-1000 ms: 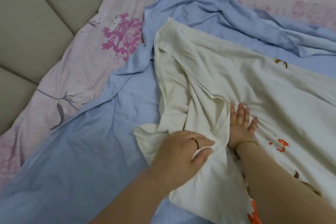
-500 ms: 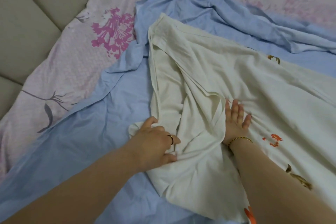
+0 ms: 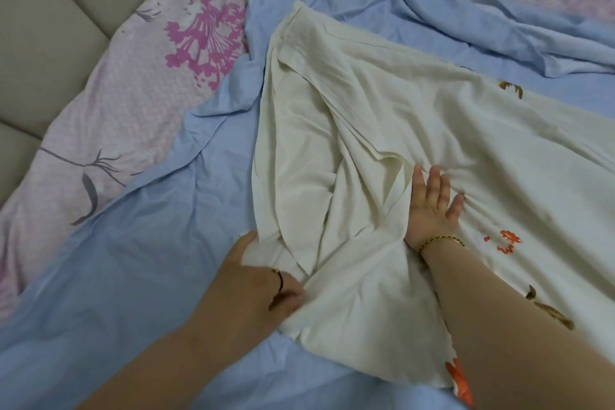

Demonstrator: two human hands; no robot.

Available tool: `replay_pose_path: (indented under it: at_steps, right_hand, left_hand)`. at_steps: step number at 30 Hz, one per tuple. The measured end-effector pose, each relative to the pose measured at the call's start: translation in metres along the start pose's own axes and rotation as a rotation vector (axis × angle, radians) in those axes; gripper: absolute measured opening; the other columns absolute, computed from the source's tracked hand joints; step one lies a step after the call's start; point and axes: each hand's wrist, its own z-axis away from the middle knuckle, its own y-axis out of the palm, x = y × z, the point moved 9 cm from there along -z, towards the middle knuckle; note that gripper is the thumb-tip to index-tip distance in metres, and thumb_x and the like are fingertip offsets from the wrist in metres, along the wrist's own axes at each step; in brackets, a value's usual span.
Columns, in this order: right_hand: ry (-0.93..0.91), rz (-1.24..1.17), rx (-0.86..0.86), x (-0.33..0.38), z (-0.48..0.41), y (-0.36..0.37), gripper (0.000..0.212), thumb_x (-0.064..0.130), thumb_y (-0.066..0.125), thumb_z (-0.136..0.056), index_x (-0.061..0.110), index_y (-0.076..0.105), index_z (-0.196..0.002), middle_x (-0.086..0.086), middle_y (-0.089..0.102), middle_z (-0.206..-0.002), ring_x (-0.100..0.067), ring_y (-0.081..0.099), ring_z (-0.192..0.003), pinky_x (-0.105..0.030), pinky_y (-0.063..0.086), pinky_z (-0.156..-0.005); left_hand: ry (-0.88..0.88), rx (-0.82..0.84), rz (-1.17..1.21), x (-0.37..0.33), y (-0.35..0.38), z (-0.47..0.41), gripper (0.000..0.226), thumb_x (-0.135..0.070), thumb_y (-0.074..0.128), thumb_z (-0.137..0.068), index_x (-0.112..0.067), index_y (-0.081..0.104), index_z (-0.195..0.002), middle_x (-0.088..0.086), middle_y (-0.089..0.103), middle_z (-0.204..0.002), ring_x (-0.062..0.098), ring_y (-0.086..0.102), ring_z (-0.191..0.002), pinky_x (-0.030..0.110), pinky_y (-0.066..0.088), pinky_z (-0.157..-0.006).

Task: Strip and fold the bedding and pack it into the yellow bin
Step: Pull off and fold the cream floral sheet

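Observation:
A cream sheet with small orange and brown flower prints lies rumpled across a light blue sheet on the bed. My left hand, with a ring on one finger, grips a bunched corner of the cream sheet at its lower left edge. My right hand, with a gold bracelet at the wrist, presses flat on the cream sheet with straight, spread fingers, partly tucked under a fold. The yellow bin is not in view.
A pink sheet with magenta and grey flower prints covers the mattress underneath, showing at left and top right. A padded beige headboard fills the upper left corner. The blue sheet is bunched in folds at the upper right.
My left hand has slid left along the cream sheet's lower edge and now grips its corner. My right hand has stayed pressed in place.

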Motion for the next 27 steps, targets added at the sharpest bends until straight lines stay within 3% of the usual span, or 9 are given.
replay_pose_path:
  at_steps: [3, 6, 9, 10, 12, 16, 20, 23, 27]
  right_hand:
    - [0.001, -0.026, -0.009, 0.0, 0.0, 0.0, 0.069, 0.038, 0.029, -0.097, 0.021, -0.016, -0.146, -0.006, -0.024, -0.154, -0.022, -0.022, -0.142, -0.044, -0.017, -0.112]
    - [-0.005, -0.027, -0.016, 0.0, -0.001, 0.0, 0.071, 0.04, 0.03, -0.097, 0.02, -0.017, -0.146, -0.007, -0.024, -0.154, -0.022, -0.022, -0.142, -0.044, -0.017, -0.112]
    - [-0.006, -0.036, -0.026, -0.001, -0.002, 0.0, 0.07, 0.039, 0.03, -0.097, 0.021, -0.016, -0.146, -0.006, -0.023, -0.154, -0.022, -0.022, -0.142, -0.044, -0.016, -0.113]
    - [-0.007, -0.038, -0.027, -0.001, -0.002, 0.0, 0.069, 0.039, 0.03, -0.097, 0.021, -0.016, -0.147, -0.006, -0.023, -0.154, -0.022, -0.022, -0.142, -0.044, -0.016, -0.112]
    - [-0.005, -0.034, -0.029, -0.001, -0.002, 0.0, 0.07, 0.039, 0.03, -0.097, 0.021, -0.016, -0.146, -0.006, -0.023, -0.154, -0.022, -0.021, -0.142, -0.044, -0.016, -0.112]
    - [-0.006, -0.025, -0.043, -0.001, -0.002, 0.0, 0.072, 0.037, 0.033, -0.096, 0.021, -0.016, -0.146, -0.006, -0.023, -0.154, -0.022, -0.021, -0.142, -0.044, -0.016, -0.112]
    - [-0.003, -0.034, -0.038, -0.001, -0.002, 0.0, 0.074, 0.037, 0.034, -0.096, 0.022, -0.017, -0.146, -0.006, -0.024, -0.154, -0.021, -0.022, -0.142, -0.044, -0.017, -0.112]
    - [-0.005, -0.033, -0.035, -0.001, -0.002, 0.0, 0.073, 0.038, 0.033, -0.096, 0.022, -0.018, -0.146, -0.006, -0.025, -0.153, -0.022, -0.023, -0.142, -0.044, -0.017, -0.112]
    - [0.002, -0.024, -0.038, -0.002, -0.001, 0.0, 0.075, 0.036, 0.035, -0.096, 0.022, -0.019, -0.145, -0.006, -0.025, -0.153, -0.022, -0.023, -0.142, -0.045, -0.016, -0.112]
  left_hand:
    - [-0.008, 0.011, 0.093, -0.007, 0.006, 0.017, 0.034, -0.047, 0.043, -0.081, -0.036, 0.066, -0.059, -0.027, 0.058, -0.048, -0.011, 0.055, -0.054, 0.018, 0.015, -0.108]
    - [-0.082, -0.194, 0.017, -0.002, -0.012, 0.016, 0.063, -0.043, 0.019, -0.099, -0.03, 0.069, -0.063, -0.023, 0.06, -0.048, -0.005, 0.057, -0.057, 0.01, 0.012, -0.108]
    - [-0.069, -0.323, -0.104, -0.005, -0.026, 0.003, 0.026, -0.015, 0.051, -0.084, -0.019, 0.073, -0.07, -0.011, 0.07, -0.064, 0.006, 0.053, -0.076, 0.012, 0.029, -0.095]
    - [-0.066, -0.304, -0.162, -0.003, -0.024, -0.003, 0.014, -0.009, 0.065, -0.066, -0.017, 0.074, -0.073, -0.008, 0.071, -0.068, 0.006, 0.055, -0.072, 0.016, 0.033, -0.087]
    - [-0.091, -0.202, -0.219, 0.004, -0.01, -0.013, 0.037, -0.007, 0.08, -0.043, -0.019, 0.075, -0.078, -0.007, 0.07, -0.069, 0.012, 0.06, -0.055, 0.023, 0.033, -0.074]
    - [-0.016, -0.189, -0.3, -0.004, -0.006, -0.031, 0.023, -0.025, 0.06, -0.062, -0.024, 0.076, -0.08, -0.008, 0.058, -0.055, 0.011, 0.052, -0.043, 0.025, 0.025, -0.066]
    - [0.088, -0.284, -0.348, -0.017, -0.007, -0.041, 0.021, -0.014, 0.07, -0.06, -0.021, 0.057, -0.045, -0.005, 0.049, -0.052, 0.013, 0.036, -0.058, 0.027, 0.023, -0.064]
    - [0.142, -0.433, -0.238, -0.014, -0.024, -0.03, 0.027, -0.011, 0.061, -0.068, -0.021, 0.06, -0.044, -0.008, 0.066, -0.065, 0.009, 0.042, -0.072, 0.024, 0.029, -0.081]
    - [0.045, -0.459, -0.108, 0.025, -0.059, -0.002, 0.038, -0.034, 0.038, -0.097, -0.029, 0.066, -0.071, -0.008, 0.072, -0.086, 0.007, 0.051, -0.091, 0.023, 0.013, -0.108]
